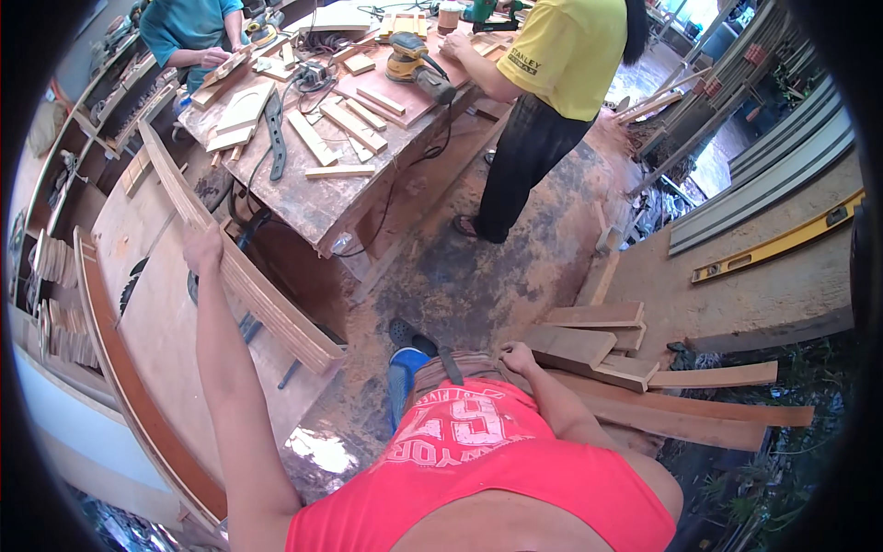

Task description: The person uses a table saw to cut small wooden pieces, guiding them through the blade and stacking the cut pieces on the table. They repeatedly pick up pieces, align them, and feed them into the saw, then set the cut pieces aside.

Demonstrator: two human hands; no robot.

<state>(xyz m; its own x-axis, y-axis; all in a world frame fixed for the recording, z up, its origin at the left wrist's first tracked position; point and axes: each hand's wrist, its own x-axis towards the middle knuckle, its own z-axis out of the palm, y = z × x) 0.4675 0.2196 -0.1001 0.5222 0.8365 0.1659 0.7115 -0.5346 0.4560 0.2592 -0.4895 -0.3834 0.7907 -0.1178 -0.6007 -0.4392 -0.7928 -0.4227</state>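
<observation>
My left hand (204,252) reaches out on the left, its fingers closed over a long layered wooden rail (276,317). The rail runs along the near edge of a pale plywood-topped saw table (156,267). A toothed dark saw blade (131,283) shows through the tabletop. By my waist, my right hand (518,357) is curled, close to a stack of planks (566,347); whether anything is in its fingers is hidden.
Ahead, a workbench (299,204) carries wood strips (354,127), a curved dark template (275,138) and a yellow sander (409,60). Two people, in a yellow shirt (566,55) and a teal shirt (189,32), work there. A yellow level (777,241) lies at right. Sawdust covers the floor (441,276).
</observation>
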